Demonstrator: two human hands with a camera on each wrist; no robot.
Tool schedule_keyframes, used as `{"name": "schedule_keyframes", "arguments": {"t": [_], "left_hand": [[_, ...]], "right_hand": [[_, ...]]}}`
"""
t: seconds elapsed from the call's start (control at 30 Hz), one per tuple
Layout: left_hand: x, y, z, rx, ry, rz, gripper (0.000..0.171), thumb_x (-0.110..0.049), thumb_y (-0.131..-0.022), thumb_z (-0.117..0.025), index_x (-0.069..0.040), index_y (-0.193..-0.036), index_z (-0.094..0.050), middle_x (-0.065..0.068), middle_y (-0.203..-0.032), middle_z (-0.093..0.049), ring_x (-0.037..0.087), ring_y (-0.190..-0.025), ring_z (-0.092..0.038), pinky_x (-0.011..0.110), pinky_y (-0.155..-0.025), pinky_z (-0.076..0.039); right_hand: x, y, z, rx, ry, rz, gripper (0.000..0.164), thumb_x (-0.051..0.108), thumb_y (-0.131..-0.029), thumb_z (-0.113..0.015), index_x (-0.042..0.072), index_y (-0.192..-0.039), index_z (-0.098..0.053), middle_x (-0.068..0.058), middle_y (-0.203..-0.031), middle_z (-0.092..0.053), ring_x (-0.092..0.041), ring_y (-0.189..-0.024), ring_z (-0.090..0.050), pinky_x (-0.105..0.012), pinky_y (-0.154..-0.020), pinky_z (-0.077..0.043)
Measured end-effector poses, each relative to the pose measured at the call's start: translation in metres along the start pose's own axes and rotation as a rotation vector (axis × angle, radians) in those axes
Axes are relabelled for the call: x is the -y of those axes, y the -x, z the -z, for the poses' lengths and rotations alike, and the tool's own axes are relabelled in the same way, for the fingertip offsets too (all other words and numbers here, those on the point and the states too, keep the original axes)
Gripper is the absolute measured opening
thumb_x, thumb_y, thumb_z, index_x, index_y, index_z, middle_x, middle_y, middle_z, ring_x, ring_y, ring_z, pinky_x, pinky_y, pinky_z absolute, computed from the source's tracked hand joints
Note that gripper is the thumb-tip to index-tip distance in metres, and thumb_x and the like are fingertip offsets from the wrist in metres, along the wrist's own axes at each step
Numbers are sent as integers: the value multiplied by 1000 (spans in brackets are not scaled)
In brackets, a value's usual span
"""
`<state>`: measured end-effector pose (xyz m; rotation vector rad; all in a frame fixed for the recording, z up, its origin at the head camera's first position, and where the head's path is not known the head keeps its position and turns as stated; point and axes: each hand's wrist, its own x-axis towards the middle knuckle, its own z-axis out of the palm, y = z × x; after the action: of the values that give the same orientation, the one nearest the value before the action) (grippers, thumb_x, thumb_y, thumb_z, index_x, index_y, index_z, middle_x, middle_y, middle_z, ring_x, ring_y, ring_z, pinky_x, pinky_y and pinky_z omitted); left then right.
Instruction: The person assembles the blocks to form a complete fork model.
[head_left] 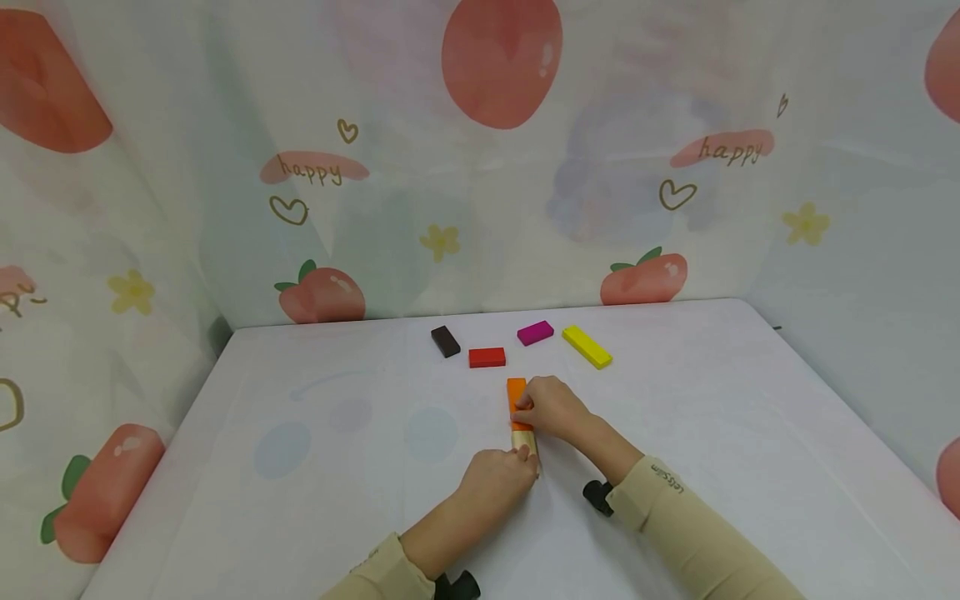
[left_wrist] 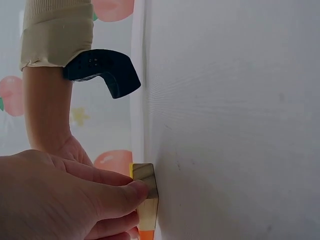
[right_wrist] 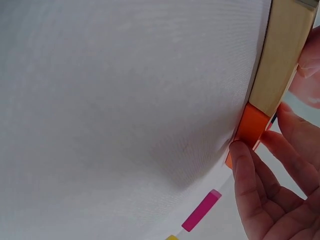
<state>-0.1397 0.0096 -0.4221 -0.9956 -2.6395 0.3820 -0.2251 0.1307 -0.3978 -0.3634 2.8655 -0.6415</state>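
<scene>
A plain wooden block [head_left: 522,438] and an orange block [head_left: 516,389] lie end to end in a line on the white table [head_left: 337,517], at its middle. My left hand [head_left: 497,479] pinches the near part of the wooden block; in the left wrist view the thumb lies along the side of this wooden block [left_wrist: 147,212]. Farther along the line, my right hand [head_left: 555,407] holds the orange block between thumb and fingers. The right wrist view has the orange block [right_wrist: 251,125] meeting the wooden one at its end, with fingers covering part of it.
Beyond the hands lie a dark brown block [head_left: 446,342], a red block [head_left: 487,357], a magenta block [head_left: 536,333] and a yellow block [head_left: 587,347]. A printed cloth backdrop [head_left: 495,208] rises behind the table. Black devices hang at both wrists.
</scene>
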Motion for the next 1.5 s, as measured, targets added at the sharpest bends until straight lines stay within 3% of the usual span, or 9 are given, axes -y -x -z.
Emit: {"name": "schedule_keyframes", "arguments": {"t": [0.27,0.6,0.87,1.5], "left_hand": [[2,-1,3,47,12,-7,19,-24,-83,-70,-25,-102,-71,-11,-99,-65,7,-47,-50,18,-38,-40],[-1,1,-2,-52,-9,-20,15,-24,-81,-71,-20,-95,-72,-7,-90,-66,4,-60,-58,18,-39,-42],[-1,2,-1,-101,-27,-24,13,-22,-82,-71,-20,-95,-73,-7,-87,-65,4,-60,-58,17,-40,-43],[2,2,-2,-96,-22,-37,12,-23,-83,-69,-20,-94,-72,-9,-88,-65,3,-59,-58,16,-40,-41]], "right_hand": [[-1,-1,1,8,4,-2,19,18,-77,-75,3,-87,-72,-1,-77,-63,-15,-70,-52,-29,-73,-51],[-1,-1,-1,0,-3,6,17,17,-77,-76,3,-85,-72,-1,-76,-63,-15,-68,-51,-27,-69,-51],[0,-1,0,-3,-19,-2,16,16,-77,-75,3,-85,-72,0,-73,-61,-15,-67,-50,-24,-66,-51],[-2,-1,-1,-9,-18,9,19,17,-77,-75,2,-88,-72,-2,-78,-64,-15,-68,-52,-26,-69,-51]]}}
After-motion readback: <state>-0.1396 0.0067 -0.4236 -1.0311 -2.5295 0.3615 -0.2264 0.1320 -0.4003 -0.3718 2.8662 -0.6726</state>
